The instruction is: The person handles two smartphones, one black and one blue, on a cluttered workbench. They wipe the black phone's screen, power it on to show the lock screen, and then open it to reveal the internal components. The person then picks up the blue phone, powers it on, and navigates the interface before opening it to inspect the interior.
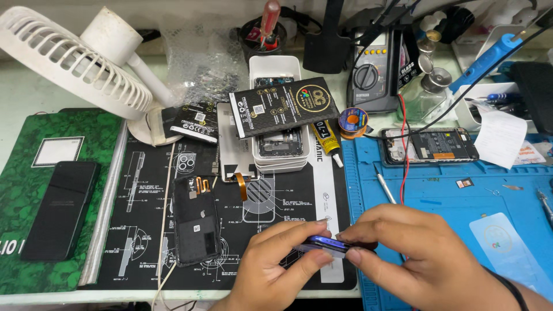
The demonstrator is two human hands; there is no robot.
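Observation:
Both my hands hold one thin blue-edged phone [327,243] edge-on, low over the seam between the black mat and the blue mat. My left hand [276,268] pinches its left end with thumb and fingers. My right hand [409,259] grips its right end from above. A black phone back panel [196,222] with an orange flex cable lies just left of my left hand.
A white desk fan [75,63] stands at the back left. A black phone [62,210] rests on a green book [23,190]. White trays with a black box [282,106], a glue tube [327,141], a multimeter [371,75], an opened phone [429,145] and a blue soldering handle [484,60] crowd the back.

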